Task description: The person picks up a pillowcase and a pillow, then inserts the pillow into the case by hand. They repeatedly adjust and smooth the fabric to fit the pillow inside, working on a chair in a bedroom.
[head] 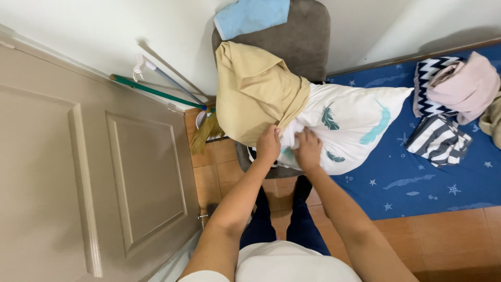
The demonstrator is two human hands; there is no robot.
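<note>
A person stood over a white pillow point(349, 122) printed with teal feathers, which lay across a grey chair point(302, 39) and reached out over the blue star-patterned mattress point(417, 183) to the chair's right. The left hand point(269, 143) had its grip closed on the edge of a tan pillowcase point(255, 89) that was bunched over the end of the pillow on the chair. The right hand point(309, 150), just beside the left, pressed on the white pillow fabric at the chair's front edge; its fingers looked curled into the cloth, though the angle made it hard to tell how firmly the grip was closed. A light blue cloth point(251, 14) lay draped over the top of the chair's back. To the left of the chair, a broom point(201, 133) with straw-coloured bristles and a green handle leaned against the white wall, a second pale handle beside it, and a beige panelled door point(78, 156) stood farther left. Well to the right of the chair, on the mattress, lay a pile of folded linens: a pink bundle point(464, 83) on top of a navy zigzag cloth point(428, 78), and a grey-and-white striped cloth point(438, 140) below them. The floor before the chair was of brown tiles point(219, 177).
</note>
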